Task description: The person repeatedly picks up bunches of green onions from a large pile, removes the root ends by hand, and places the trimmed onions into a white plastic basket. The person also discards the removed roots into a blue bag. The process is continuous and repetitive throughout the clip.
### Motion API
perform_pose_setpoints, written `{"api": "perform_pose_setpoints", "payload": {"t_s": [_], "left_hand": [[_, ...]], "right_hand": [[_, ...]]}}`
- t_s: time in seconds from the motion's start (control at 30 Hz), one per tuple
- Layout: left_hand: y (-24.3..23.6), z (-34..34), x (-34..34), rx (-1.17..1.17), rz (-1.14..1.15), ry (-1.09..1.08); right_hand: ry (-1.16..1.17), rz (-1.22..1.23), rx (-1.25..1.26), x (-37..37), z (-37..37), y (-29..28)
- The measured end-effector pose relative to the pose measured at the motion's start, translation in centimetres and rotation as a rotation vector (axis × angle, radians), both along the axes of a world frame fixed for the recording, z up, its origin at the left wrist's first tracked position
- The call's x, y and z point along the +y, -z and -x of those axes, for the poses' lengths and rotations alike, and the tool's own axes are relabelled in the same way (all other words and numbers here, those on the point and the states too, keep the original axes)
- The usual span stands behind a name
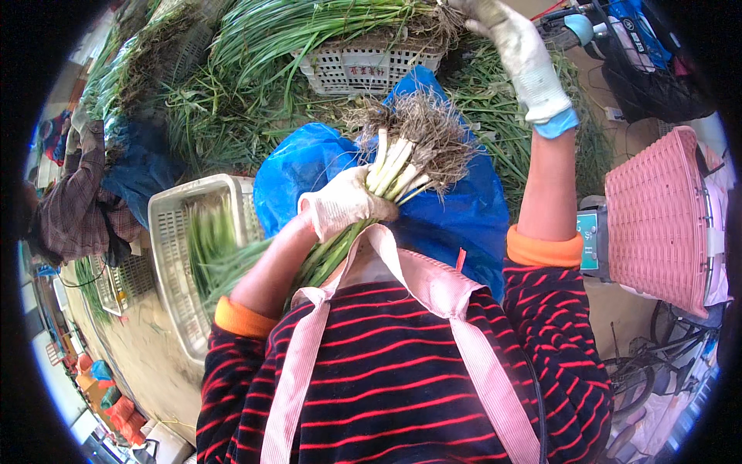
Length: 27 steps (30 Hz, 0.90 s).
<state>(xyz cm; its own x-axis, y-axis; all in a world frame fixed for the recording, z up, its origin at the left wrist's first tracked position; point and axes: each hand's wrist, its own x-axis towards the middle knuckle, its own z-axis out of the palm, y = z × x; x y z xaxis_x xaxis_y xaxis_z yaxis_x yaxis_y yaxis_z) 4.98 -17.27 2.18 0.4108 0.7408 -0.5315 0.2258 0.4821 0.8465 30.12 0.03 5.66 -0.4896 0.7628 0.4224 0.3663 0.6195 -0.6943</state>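
Note:
A bunch of scallions (391,164) with white stems and a tangle of brown roots is gripped in my left hand (345,203), which wears a pale glove and is closed around the stems. The green leaves trail down past my left forearm. My gloved right hand (516,54) reaches far forward beside the roots of a scallion heap (309,31). Its fingers look stretched out and apart, partly cut off by the upper edge, and no held thing shows. The heap lies across a white plastic crate (375,66). Blue plastic sheeting (464,209) covers my lap.
To my left stands a white crate (164,232) with scallions (212,247) in it. Loose green leaves (224,131) litter the ground ahead. A person in a plaid sleeve (77,201) is at the far left. On the right is a pink basket (657,220) near a bicycle.

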Motion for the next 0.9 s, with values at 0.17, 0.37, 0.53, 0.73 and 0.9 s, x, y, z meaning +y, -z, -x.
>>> {"api": "perform_pose_setpoints", "payload": {"t_s": [0.17, 0.37, 0.53, 0.73, 0.9], "left_hand": [[3.3, 2.0, -2.3, -0.038, -0.179, 0.011], [0.6, 0.8, -1.3, -0.261, -0.008, -0.044], [0.1, 3.1, -1.4, -0.174, 0.020, 0.009], [-0.8, 5.0, 0.0, -0.386, 0.090, -0.115], [-1.6, 4.4, -1.0, -0.708, 0.240, -0.087]], "right_hand": [[-0.537, 0.029, -0.663, -8.2, 8.4, -1.7], [-0.302, 0.101, 0.062, -5.6, 2.4, -3.3], [-0.479, 0.313, 0.006, -9.4, 6.5, 0.5], [-0.284, 0.334, 0.193, -10.6, 6.0, -0.7], [0.028, -0.103, 0.237, -12.9, 12.1, 1.7]]}}
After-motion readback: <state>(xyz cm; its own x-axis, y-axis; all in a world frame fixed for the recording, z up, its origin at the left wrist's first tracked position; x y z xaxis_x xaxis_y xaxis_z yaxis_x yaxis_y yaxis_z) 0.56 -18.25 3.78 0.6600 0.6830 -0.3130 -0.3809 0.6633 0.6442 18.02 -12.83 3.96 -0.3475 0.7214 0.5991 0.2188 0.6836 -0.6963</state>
